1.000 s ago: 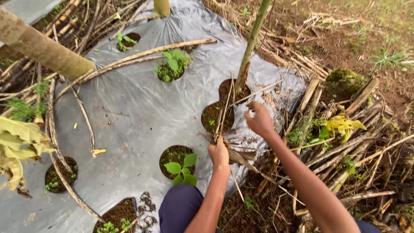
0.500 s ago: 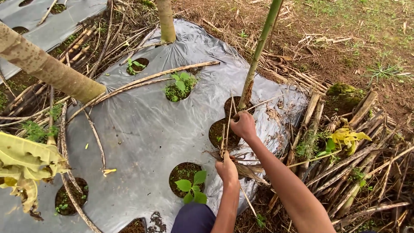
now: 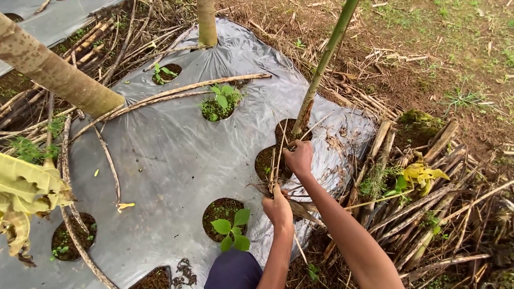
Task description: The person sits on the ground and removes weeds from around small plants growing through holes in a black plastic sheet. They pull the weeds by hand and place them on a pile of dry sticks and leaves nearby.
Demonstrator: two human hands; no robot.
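My left hand point(image 3: 277, 207) is closed around the base of a bundle of dry stalks point(image 3: 276, 160) at the edge of a grey plastic mulch sheet point(image 3: 171, 155). My right hand point(image 3: 299, 157) grips the same stalks higher up, above a planting hole point(image 3: 266, 163) with dark soil. A thin green stem point(image 3: 325, 61) rises from the adjoining hole just beyond my right hand. A small leafy seedling point(image 3: 233, 227) grows in the hole left of my left forearm.
A thick pale trunk point(image 3: 51, 69) crosses the upper left. Long dry sticks point(image 3: 176, 93) lie over the sheet. Piled dead stalks point(image 3: 428, 182) and a mossy lump point(image 3: 420, 122) lie to the right. Yellowed leaves point(image 3: 24, 187) hang at left. More seedling holes point(image 3: 218, 104) dot the sheet.
My right hand came in from the open air on the right and closed on the upright dry stalks. My left hand kept its grip at their base. The view shifted slightly.
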